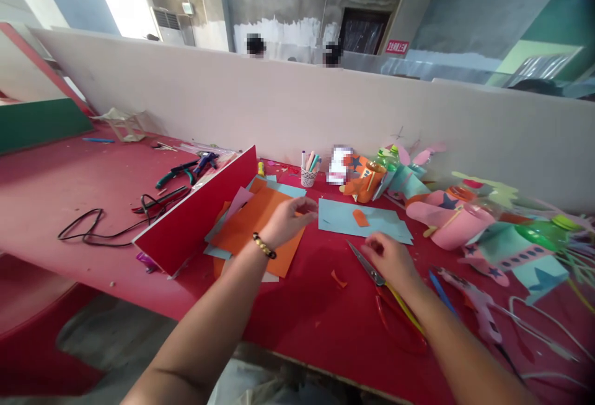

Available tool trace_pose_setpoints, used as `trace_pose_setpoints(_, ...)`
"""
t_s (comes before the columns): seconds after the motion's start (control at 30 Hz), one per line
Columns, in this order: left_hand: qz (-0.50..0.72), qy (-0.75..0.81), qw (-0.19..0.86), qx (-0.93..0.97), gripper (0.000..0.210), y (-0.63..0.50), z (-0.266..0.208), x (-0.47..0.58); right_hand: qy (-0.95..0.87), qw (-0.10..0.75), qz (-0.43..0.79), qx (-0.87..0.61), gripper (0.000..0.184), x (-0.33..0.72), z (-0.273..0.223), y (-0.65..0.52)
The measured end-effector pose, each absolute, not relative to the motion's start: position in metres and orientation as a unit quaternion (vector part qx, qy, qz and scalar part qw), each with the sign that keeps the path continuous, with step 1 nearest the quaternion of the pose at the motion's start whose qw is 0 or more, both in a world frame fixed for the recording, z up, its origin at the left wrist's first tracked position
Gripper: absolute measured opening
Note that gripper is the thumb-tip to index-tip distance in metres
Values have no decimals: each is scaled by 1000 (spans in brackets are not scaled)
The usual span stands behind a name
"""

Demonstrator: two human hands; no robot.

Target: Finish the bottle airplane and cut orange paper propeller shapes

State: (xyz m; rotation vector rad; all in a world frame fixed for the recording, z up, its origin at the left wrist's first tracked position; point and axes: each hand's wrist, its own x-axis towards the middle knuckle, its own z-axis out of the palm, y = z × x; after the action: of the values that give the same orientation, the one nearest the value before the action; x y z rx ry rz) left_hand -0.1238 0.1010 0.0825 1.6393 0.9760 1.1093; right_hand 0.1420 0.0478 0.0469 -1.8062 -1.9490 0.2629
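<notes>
My left hand (289,222), with a beaded bracelet at its wrist, hovers over the right edge of an orange sheet (251,225) on a stack of coloured paper. Its fingers are loosely bent and apart, and I see nothing in them. My right hand (389,257) is curled beside the blades of the scissors (372,270), whose handles are red and yellow. Its fingertips are drawn together; whatever they may hold is hidden. Between and beyond the hands lies a light blue paper strip (341,216), with a small rounded orange piece (360,218) on it. An orange scrap (339,279) rests nearer me.
A red divider (199,213) stands left, with pliers (176,172) and a black cable beyond it. A pen cup (308,176) stands at the back. Bottle-and-paper planes (469,222) crowd the right, near a pink glue gun (478,306) and a blue pen (442,293).
</notes>
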Motion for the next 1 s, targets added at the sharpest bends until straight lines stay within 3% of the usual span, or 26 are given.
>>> trace_pose_setpoints(0.13, 325, 444, 284, 785, 33, 81, 98, -188, -769, 210, 153, -584, 13, 137, 27, -45)
trace_pose_setpoints(0.27, 168, 428, 205, 864, 55, 51, 62, -212, -782, 230, 22, -579, 22, 153, -11, -91)
trace_pose_setpoints(0.43, 113, 451, 121, 877, 34, 31, 24, -203, -755, 231, -135, -599, 40, 184, -42, -94)
trace_pose_setpoints(0.67, 96, 446, 131, 880, 57, 31, 24, -209, -766, 180, -142, -601, 41, 209, -39, -97)
trace_pose_setpoints(0.83, 96, 448, 147, 877, 29, 32, 27, -208, -744, 176, -127, -632, 44, 240, -43, -103)
trace_pose_setpoints(1.0, 114, 508, 121, 845, 35, 30, 17, -198, -729, 198, -137, -641, 48, 247, -41, -110)
